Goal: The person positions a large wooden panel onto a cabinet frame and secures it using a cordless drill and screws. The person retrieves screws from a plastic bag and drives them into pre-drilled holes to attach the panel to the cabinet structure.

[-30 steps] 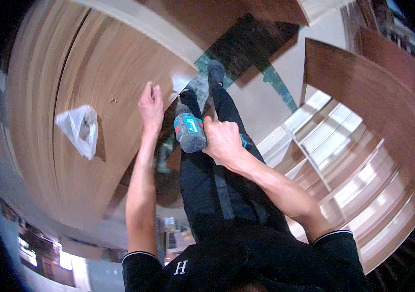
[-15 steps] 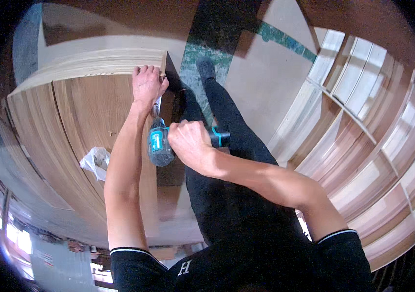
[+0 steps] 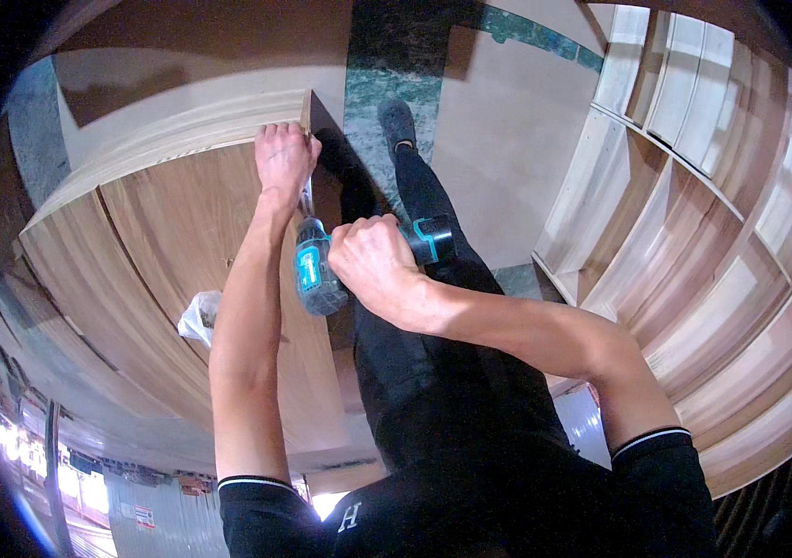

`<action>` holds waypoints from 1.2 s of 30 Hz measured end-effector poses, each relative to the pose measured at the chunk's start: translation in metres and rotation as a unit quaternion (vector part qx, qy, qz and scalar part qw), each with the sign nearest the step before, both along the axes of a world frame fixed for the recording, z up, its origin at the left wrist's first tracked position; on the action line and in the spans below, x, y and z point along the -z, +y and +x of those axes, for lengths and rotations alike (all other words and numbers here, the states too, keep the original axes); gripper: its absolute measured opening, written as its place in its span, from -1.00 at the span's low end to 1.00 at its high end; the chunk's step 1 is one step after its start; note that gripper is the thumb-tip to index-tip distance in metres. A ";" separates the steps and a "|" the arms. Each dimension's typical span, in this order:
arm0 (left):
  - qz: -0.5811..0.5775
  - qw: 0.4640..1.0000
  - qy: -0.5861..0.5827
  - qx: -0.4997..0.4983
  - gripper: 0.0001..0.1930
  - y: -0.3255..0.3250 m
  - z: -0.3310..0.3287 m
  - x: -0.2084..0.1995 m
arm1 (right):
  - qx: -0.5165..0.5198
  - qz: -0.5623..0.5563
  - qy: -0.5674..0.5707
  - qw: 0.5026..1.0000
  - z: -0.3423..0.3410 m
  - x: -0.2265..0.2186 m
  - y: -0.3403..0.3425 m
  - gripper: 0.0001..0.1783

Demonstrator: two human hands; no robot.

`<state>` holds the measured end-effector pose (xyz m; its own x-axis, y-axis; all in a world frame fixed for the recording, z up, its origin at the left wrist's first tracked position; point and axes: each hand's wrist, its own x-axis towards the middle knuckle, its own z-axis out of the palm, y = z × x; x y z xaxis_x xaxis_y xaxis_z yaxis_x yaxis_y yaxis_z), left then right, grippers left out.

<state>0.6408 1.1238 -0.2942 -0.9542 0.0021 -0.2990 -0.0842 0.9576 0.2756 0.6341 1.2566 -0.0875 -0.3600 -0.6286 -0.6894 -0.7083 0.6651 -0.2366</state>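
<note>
My right hand (image 3: 379,265) is wrapped round the handle of a teal and black cordless drill (image 3: 317,270). The drill's bit end points away from me, toward my left hand. Over the right corner of a wooden cabinet (image 3: 164,200) lies my left hand (image 3: 284,160), its fingers curled on the edge. Whether it also pinches something small is hidden. The bit's tip is partly covered by the left hand and wrist. On the cabinet's wood face, beside my left forearm, sits a white plastic bag (image 3: 199,316).
A large open wooden shelf unit (image 3: 684,214) with several compartments stands on the right. Pale boards (image 3: 517,139) lie on the green, worn floor (image 3: 391,88) ahead. My legs and one dark shoe (image 3: 397,121) are beside the cabinet's right side.
The view has shifted slightly. The drill and right hand sit a little further right in the picture, while the left hand stays at the cabinet corner.
</note>
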 end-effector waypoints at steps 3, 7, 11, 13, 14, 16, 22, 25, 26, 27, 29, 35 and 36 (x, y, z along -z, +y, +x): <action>0.000 1.000 0.018 0.004 -0.74 0.000 0.000 0.001 | -0.011 -0.008 0.009 1.000 -0.001 -0.002 0.002 -0.77; 0.007 1.000 -0.022 0.018 -0.70 -0.004 -0.002 -0.003 | -0.022 0.001 -0.010 1.000 -0.002 -0.001 0.001 -0.80; 0.008 0.999 -0.040 0.019 -0.70 -0.001 -0.004 -0.004 | -0.018 -0.012 -0.030 0.999 -0.001 0.004 0.001 -0.83; 0.006 0.999 -0.042 0.018 -0.69 -0.002 -0.003 -0.001 | -0.025 -0.009 -0.029 0.999 -0.001 0.003 0.000 -0.83; 0.008 0.999 -0.042 0.017 -0.69 -0.001 -0.004 -0.002 | -0.028 -0.008 -0.028 0.999 -0.002 0.003 -0.001 -0.83; 0.013 0.999 -0.042 0.014 -0.70 0.000 -0.005 -0.003 | -0.040 0.002 -0.039 0.998 -0.004 0.002 -0.001 -0.85; 0.009 1.000 -0.005 0.024 -0.74 0.000 -0.003 0.003 | -0.043 0.003 -0.057 0.997 -0.006 0.003 -0.002 -0.88; 0.020 1.000 0.012 0.019 -0.75 0.001 -0.002 0.005 | -0.030 0.001 -0.057 0.998 -0.004 0.005 -0.001 -0.90; 0.017 1.000 0.009 0.018 -0.75 0.001 -0.001 0.004 | -0.026 -0.003 -0.050 0.998 -0.002 0.007 -0.001 -0.90; 0.013 1.000 0.006 0.017 -0.75 0.000 -0.001 0.004 | -0.022 -0.006 -0.043 0.999 0.000 0.008 -0.001 -0.91; 0.016 1.000 0.003 0.016 -0.75 -0.001 -0.001 0.002 | -0.027 -0.012 -0.044 0.999 0.002 0.008 0.000 -0.90; 0.048 0.998 -0.030 0.017 -0.74 -0.007 -0.003 -0.004 | -0.016 -0.028 -0.061 0.998 -0.005 0.010 0.003 -0.90; 0.051 0.997 -0.053 0.016 -0.73 -0.009 -0.004 -0.003 | -0.011 -0.030 -0.063 0.997 -0.005 0.010 0.004 -0.90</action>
<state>0.6367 1.1152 -0.2911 -0.9165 0.0682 -0.3941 -0.0868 0.9279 0.3625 0.6295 1.2602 -0.0974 -0.2573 -0.6772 -0.6894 -0.6850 0.6310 -0.3641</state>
